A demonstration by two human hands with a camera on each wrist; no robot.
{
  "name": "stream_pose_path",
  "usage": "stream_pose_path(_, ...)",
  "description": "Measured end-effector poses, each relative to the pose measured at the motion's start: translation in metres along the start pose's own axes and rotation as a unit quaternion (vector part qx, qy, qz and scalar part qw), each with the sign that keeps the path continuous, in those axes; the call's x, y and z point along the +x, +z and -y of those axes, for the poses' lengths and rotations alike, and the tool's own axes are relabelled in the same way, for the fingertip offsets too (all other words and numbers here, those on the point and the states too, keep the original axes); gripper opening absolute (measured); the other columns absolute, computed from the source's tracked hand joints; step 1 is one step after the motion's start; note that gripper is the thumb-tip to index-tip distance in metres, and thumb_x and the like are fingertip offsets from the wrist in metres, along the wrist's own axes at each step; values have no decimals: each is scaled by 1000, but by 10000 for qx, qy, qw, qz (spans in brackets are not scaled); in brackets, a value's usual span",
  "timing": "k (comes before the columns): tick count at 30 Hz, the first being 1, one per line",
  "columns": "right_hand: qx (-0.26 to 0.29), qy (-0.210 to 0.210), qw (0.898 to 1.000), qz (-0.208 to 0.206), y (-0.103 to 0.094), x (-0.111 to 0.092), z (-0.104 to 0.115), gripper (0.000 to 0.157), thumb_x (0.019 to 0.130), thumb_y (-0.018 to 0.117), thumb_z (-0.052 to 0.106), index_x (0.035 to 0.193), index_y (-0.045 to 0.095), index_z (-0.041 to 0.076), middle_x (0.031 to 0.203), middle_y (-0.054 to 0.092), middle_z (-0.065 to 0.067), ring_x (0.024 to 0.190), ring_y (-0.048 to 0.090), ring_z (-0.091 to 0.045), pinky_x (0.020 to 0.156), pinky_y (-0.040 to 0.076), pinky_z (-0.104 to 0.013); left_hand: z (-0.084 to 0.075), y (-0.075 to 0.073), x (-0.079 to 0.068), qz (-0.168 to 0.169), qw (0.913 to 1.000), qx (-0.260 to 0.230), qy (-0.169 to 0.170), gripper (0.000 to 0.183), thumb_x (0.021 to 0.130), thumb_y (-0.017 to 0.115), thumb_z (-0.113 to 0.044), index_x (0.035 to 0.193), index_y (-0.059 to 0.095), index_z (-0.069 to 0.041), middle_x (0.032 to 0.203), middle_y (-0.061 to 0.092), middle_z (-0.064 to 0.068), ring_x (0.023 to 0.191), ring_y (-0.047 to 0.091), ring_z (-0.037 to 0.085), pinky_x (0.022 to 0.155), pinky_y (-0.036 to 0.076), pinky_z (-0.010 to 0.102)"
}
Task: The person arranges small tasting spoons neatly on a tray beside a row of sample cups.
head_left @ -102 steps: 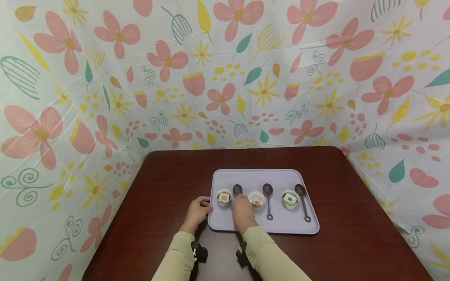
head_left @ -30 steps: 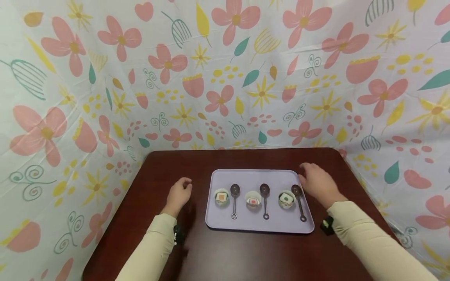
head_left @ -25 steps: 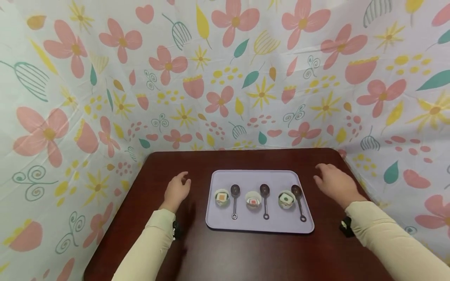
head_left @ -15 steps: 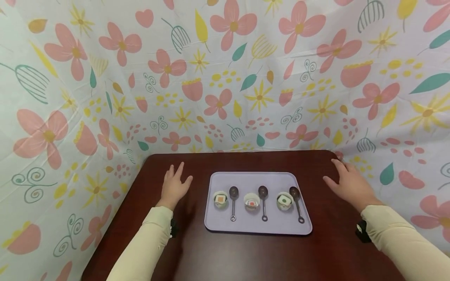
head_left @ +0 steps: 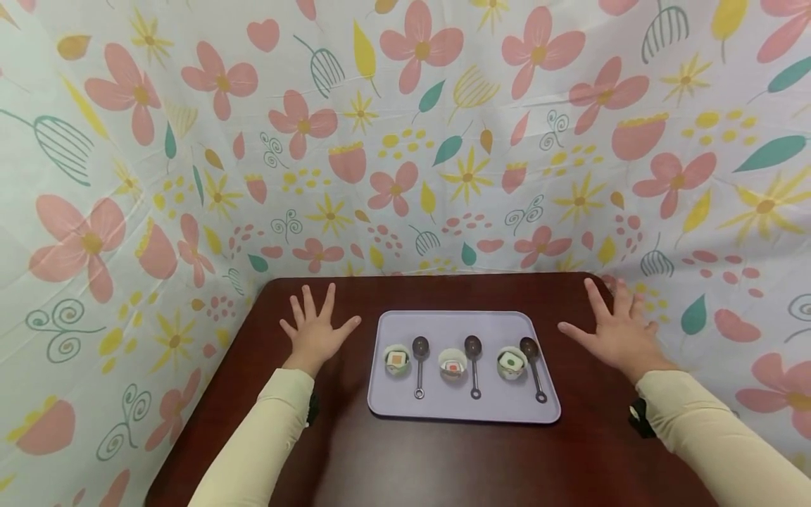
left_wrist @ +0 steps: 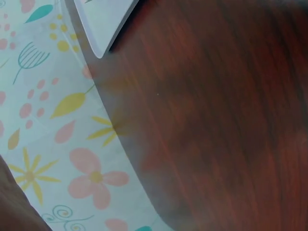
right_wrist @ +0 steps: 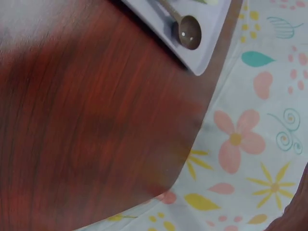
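My left hand (head_left: pixel 313 336) is held with fingers spread to the left of a pale lilac tray (head_left: pixel 393 405), holding nothing. On the tray's right side my right hand (head_left: pixel 619 339) is spread the same way, also with nothing in it. Three small cups stand in a row on the tray: the left cup (head_left: pixel 397 360) shows an orange square on white, the middle cup (head_left: pixel 453 365) a red mark, the right cup (head_left: pixel 511 362) a green one. To the right of each cup lies a brown spoon, namely the left spoon (head_left: pixel 420 348), the middle spoon (head_left: pixel 473 348) and the right spoon (head_left: pixel 529 348).
The dark red-brown wooden table (head_left: pixel 405 458) has rounded corners. A white curtain (head_left: pixel 405 141) with flower prints hangs along its back and sides. In the right wrist view, one spoon (right_wrist: pixel 189 32) lies near the tray's corner.
Earlier the right hand was at the left spoon and the left hand at the tray's edge. Both have since moved off the tray to either side, and their fingers have spread wide.
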State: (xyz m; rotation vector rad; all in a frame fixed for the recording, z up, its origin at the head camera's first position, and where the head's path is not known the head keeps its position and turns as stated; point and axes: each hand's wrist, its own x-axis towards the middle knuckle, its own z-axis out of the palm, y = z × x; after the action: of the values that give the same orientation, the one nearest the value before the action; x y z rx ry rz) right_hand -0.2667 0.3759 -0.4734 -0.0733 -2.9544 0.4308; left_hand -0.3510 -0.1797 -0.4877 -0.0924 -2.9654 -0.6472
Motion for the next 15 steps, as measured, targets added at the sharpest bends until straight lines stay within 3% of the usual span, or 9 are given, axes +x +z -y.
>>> stream_pose_path(6, -142, -18, 9998, -142, 0, 0, 6, 106, 89, 48, 77, 161, -13, 28, 157, -35, -24, 136, -35, -58, 83, -4, -93, -2, 0, 5, -27, 9996, 282, 81, 101, 83, 37, -89, 161, -5, -40, 161, -35, 10, 143, -38, 38, 105, -16, 78)
stream_pose_path(15, -230, -45, 9994, -272, 3, -1, 16, 104, 89, 48, 78, 162, -7, 29, 160, -24, -29, 138, -32, -58, 87, -7, -92, -11, 1, 0, -133, 9992, 369, 102, 101, 85, 39, -87, 163, 1, -35, 163, -30, 14, 144, -34, 42, 104, -17, 78)
